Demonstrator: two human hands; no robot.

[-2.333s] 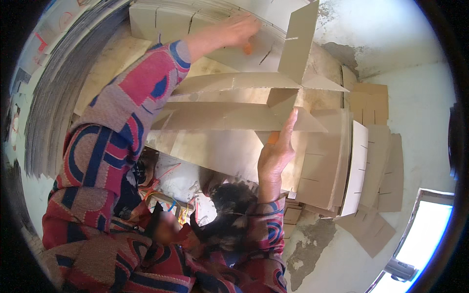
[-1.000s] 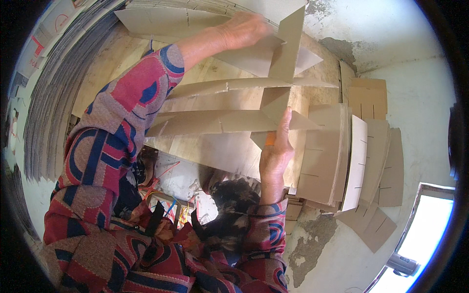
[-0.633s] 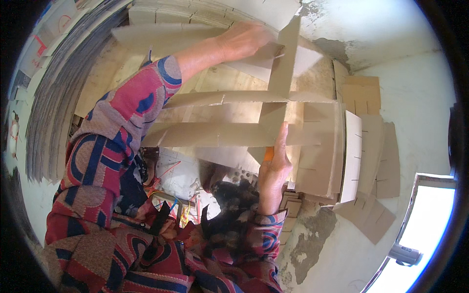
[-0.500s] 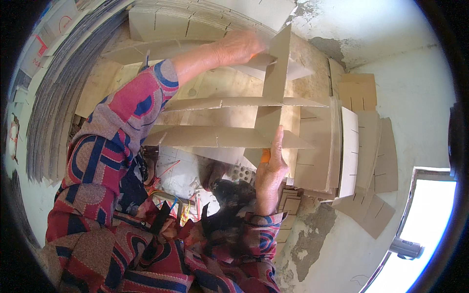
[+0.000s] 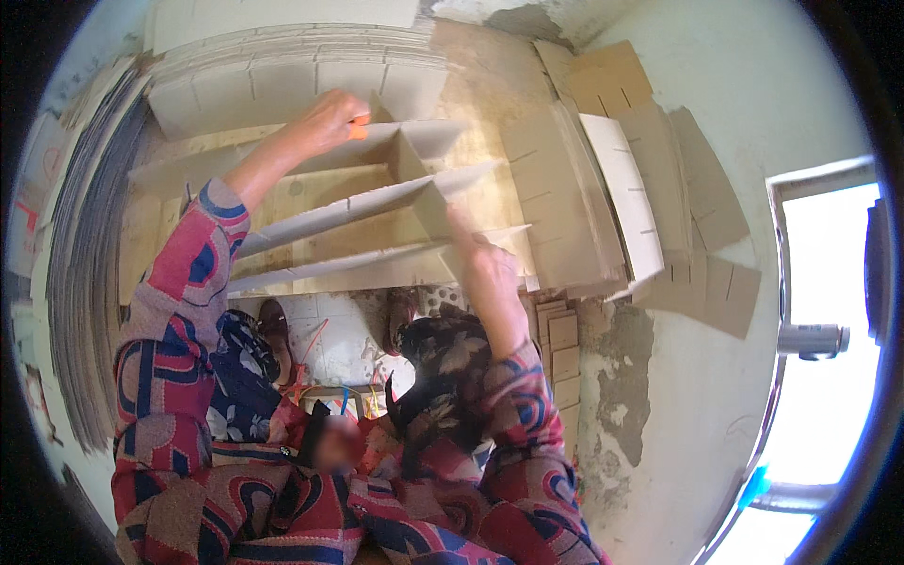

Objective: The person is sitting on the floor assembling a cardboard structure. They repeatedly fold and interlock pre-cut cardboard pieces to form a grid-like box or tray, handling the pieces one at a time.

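Observation:
Three long cardboard strips run left to right before me, standing on edge: a far one, a middle one and a near one. A shorter cardboard cross strip crosses them near their right ends. My left hand, orange wraps on its fingers, is closed at the cross strip's far end; its fingertips are partly hidden. At the near end, my right hand grips the same cross strip, its index finger stretched along it and blurred.
Stacked slotted cardboard lies along the back. Another stack stands right, with loose slotted sheets against the wall. A tall pile of grey sheets rises at left. The strips stand on a wooden board.
The view has shifted, and both hands with the cardboard strips now appear further left. The cross strip now stands lower among the long strips. Both hands stay at its ends.

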